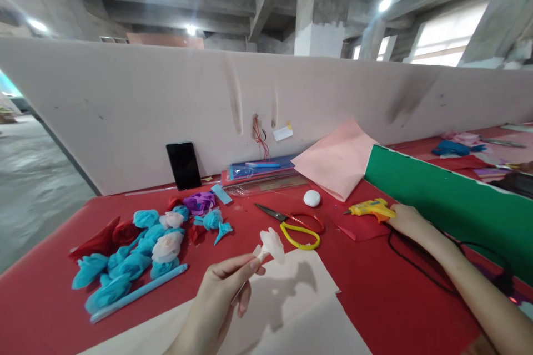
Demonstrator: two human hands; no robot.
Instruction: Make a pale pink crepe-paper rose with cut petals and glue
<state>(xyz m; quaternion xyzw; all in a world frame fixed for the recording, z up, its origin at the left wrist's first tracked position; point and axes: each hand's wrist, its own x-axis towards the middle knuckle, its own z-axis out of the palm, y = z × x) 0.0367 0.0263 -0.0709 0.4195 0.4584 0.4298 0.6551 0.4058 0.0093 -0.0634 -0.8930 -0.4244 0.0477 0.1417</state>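
"Concrete ceiling (225,3) up top, pale wall (166,89) behind, red bench (375,294) in front. What's in hand?"

"Left hand (222,291): grip pinching a pale flower (273,245) by its stem (262,255), thumb against fingers. Flower's held up over the paper (310,327), near the scissors (286,217)."

"And the right?"

"Right hand (400,220) is at the back end of the glue gun (368,208), beside the green board (437,180). Fingers mostly hidden, so can't tell whether that grip is wrapped round the handle or only touching it."

"Gun lifted?"

"Can't tell either. Nozzle points left; gun and flower are well apart."

"How far along?"

"Partway, my read. Blue flowers (129,267) are bunched at the left, pale blooms (167,247) among them, red ones (125,230) behind. Those look made."

"And the held one?"

"Top is formed but flares loose, so I'd log it as shaped, not finished. Glue is probably what's left on it; none visible at this size."

"Spare stock?"

"Pink sheet (335,161) at the green board's end, purple paper (200,203) by the bunch, blue tube (139,293) in front. How much of that is wanted, can't say. Phone (184,166) leans on the wall, unused."
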